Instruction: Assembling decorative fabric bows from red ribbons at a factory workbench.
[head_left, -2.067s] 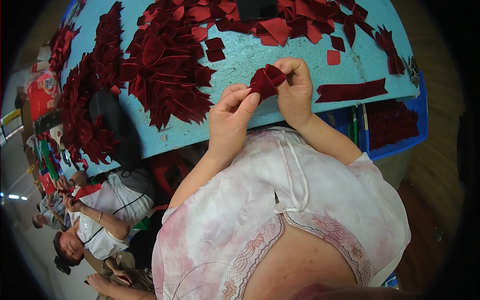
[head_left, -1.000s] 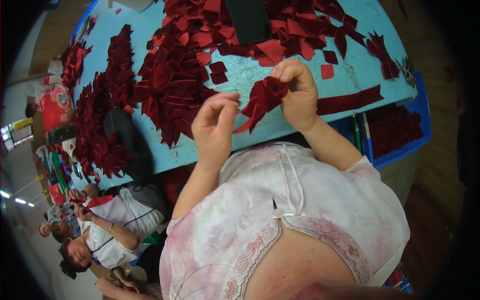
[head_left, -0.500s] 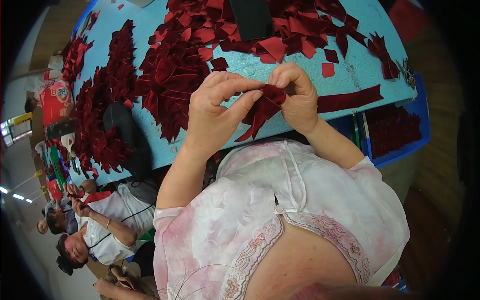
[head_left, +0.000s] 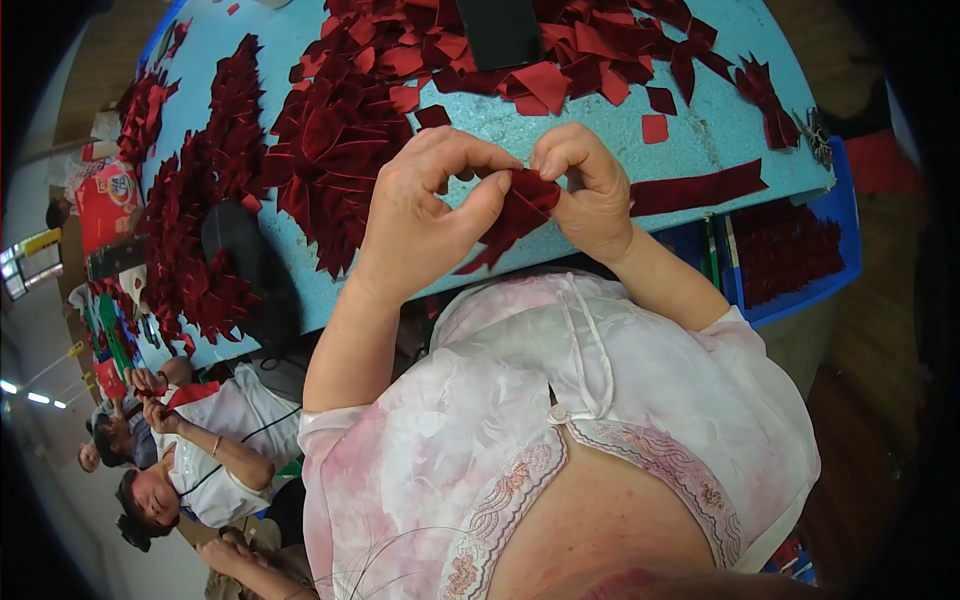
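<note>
Between my two hands, just above the table's near edge, a dark red velvet ribbon point(head_left: 523, 212) is folded, with a loose tail hanging toward the lower left. My left hand point(head_left: 425, 205) pinches its left side between thumb and forefinger. At the other side my right hand point(head_left: 588, 190) grips the ribbon with fingers curled; the exact fold under the fingertips is hidden. A flat velvet strip point(head_left: 700, 190) lies on the table to the right of my right hand. Beside my left hand is a big heap of finished-looking velvet bows point(head_left: 335, 160).
The pale blue table point(head_left: 690, 140) holds loose red velvet pieces point(head_left: 590, 50), a black phone point(head_left: 500, 35), a single bow point(head_left: 768, 100) and small metal scissors point(head_left: 817, 135). A blue bin point(head_left: 850, 230) with velvet bows hangs at the right. Co-workers sit at left, one in a white top point(head_left: 215, 470).
Both hands shift slightly left with the ribbon. Its folded part has turned, and the tail now hangs further to the left. Both hands keep their grip.
</note>
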